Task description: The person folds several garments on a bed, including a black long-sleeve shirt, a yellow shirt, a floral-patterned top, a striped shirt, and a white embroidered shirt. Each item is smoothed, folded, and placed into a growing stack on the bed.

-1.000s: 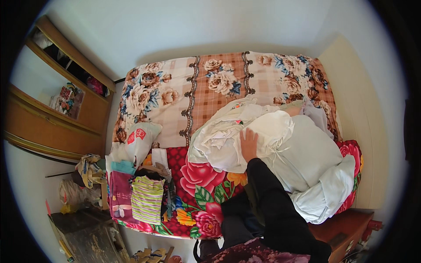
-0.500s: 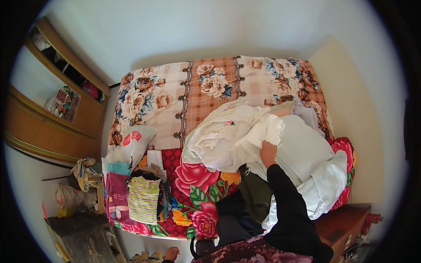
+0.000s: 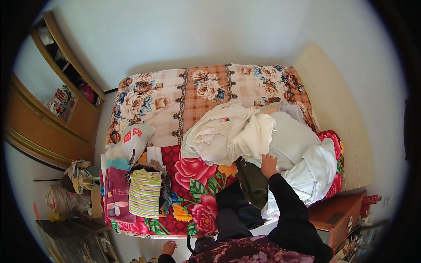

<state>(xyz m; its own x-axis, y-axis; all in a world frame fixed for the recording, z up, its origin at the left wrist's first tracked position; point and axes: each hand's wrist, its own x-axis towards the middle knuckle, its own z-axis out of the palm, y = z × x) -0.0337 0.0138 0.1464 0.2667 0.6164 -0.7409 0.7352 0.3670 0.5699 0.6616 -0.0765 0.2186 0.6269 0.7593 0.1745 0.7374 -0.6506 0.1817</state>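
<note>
My right hand [image 3: 269, 165] reaches over the bed, fingers stretched out at the lower edge of a cream-white cloth [image 3: 259, 133]; no firm grip on it shows. That cloth lies on a heap of thin whitish fabric [image 3: 210, 131]. Beside it spreads a pale grey-white sheet [image 3: 291, 142], bunched toward the right. Dark olive cloth [image 3: 252, 186] lies just left of my right forearm. Low by my side, off the bed, my left hand [image 3: 169, 247] hangs with loosely bent fingers slightly apart and nothing seen in it.
Folded clothes, a striped green top [image 3: 145, 193] uppermost, are stacked on the red floral blanket [image 3: 197, 175] at left. A white plastic bag [image 3: 136, 138] sits behind them. A wooden cabinet [image 3: 52, 109] stands left, a reddish-brown cabinet [image 3: 337, 219] at right, and a headboard [image 3: 337, 118] beyond the bed.
My right hand has moved nearer to me, from on top of the cream cloth to its lower edge, its fingers straighter. My left hand's fingers look looser. The whole view has shifted slightly.
</note>
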